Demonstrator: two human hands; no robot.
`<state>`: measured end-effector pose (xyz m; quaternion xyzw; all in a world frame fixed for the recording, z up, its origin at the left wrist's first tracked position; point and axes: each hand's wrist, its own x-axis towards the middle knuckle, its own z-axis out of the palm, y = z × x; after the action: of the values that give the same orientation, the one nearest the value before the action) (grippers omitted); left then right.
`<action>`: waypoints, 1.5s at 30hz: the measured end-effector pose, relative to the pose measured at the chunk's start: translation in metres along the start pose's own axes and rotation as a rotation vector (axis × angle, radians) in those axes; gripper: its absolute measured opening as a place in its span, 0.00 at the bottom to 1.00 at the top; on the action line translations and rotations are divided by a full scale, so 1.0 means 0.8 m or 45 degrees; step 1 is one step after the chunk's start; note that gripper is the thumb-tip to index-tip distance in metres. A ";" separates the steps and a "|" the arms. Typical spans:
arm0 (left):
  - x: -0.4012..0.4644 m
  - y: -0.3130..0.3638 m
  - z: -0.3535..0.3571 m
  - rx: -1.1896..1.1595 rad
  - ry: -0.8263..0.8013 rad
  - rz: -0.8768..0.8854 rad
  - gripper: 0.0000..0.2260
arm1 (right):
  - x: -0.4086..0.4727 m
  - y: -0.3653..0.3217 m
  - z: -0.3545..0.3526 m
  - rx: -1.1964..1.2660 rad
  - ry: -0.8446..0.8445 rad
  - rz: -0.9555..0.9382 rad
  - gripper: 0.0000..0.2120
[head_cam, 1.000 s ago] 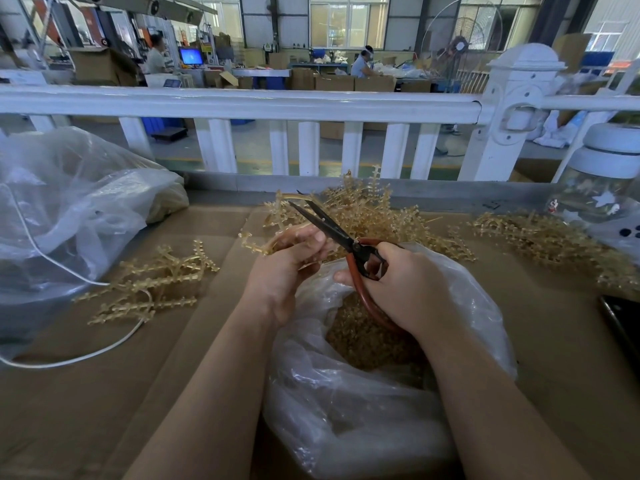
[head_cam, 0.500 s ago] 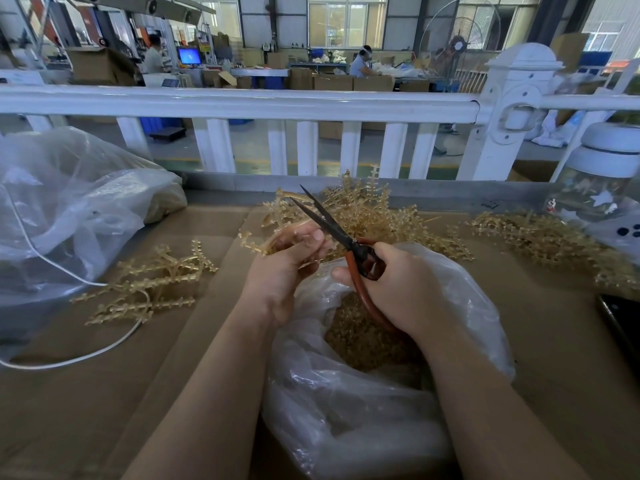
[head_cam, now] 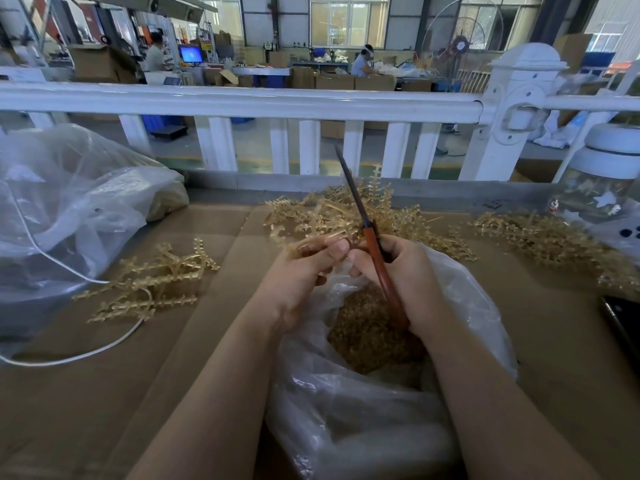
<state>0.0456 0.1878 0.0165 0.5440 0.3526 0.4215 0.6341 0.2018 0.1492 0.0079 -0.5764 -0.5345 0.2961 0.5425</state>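
Head view. Gripping the red-handled scissors in the right hand, blades together, pointing up and away. Pinching a gold plastic sprig with the left hand, just beside the scissor handles, above the open clear bag on the table.

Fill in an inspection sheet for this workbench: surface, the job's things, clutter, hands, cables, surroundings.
Surface: brown cardboard covers the bench.
Job's things: red-handled scissors, blades together, pointing up and away; golden sprig; open bag under the hands, holding small golden pieces.
Clutter: loose sprig piles at centre, left and right; clear bag on the left; white-lidded jar on the right; dark flat object at the right edge.
Hands: left hand pinches the golden sprig; right hand grips the scissors.
Cables: white cable runs over the cardboard on the left.
Surroundings: white railing behind the bench; workshop with boxes and fan beyond.
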 end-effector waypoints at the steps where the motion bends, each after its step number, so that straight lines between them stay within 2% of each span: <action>1: 0.000 0.001 -0.003 0.003 -0.038 0.012 0.14 | 0.001 0.000 -0.001 0.008 0.016 0.010 0.03; 4: -0.001 0.005 -0.017 -0.199 -0.199 0.022 0.36 | 0.003 0.001 -0.006 0.026 0.094 0.015 0.02; 7: -0.005 0.013 -0.033 -0.553 -0.362 -0.038 0.45 | 0.004 0.000 -0.010 0.039 0.134 0.014 0.04; 9: -0.004 0.014 -0.037 -0.622 -0.341 -0.098 0.43 | 0.003 -0.001 -0.010 0.026 0.129 0.008 0.04; 12: -0.002 0.010 -0.030 -0.383 -0.179 -0.116 0.30 | 0.000 -0.002 -0.008 -0.015 0.097 -0.030 0.03; 15: -0.004 0.009 -0.017 -0.168 -0.154 -0.124 0.17 | 0.000 -0.001 -0.007 -0.021 0.071 -0.076 0.03; 20: 0.000 0.005 -0.002 -0.129 0.000 0.035 0.03 | 0.001 0.002 -0.008 -0.082 0.031 -0.121 0.03; 23: 0.003 0.004 -0.002 -0.154 0.127 0.161 0.04 | 0.003 0.003 -0.008 -0.154 0.047 -0.113 0.09; 27: 0.005 0.007 -0.007 -0.164 0.277 0.293 0.11 | 0.001 0.007 -0.013 -0.418 0.098 -0.140 0.28; 29: 0.006 0.007 -0.008 -0.147 0.311 0.339 0.14 | -0.002 0.009 -0.014 -0.536 0.082 -0.167 0.33; 33: 0.004 0.006 -0.008 -0.082 0.334 0.418 0.11 | -0.005 0.010 -0.010 -0.768 0.058 -0.299 0.27; 37: 0.004 0.006 -0.008 -0.038 0.292 0.459 0.15 | -0.008 0.006 -0.012 -0.805 0.090 -0.341 0.29; 45: 0.001 0.007 -0.007 -0.001 0.272 0.477 0.16 | -0.011 0.001 -0.011 -0.920 0.156 -0.372 0.30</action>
<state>0.0399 0.1912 0.0210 0.5520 0.3103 0.5873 0.5041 0.2082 0.1385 0.0075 -0.6647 -0.6473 -0.0262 0.3720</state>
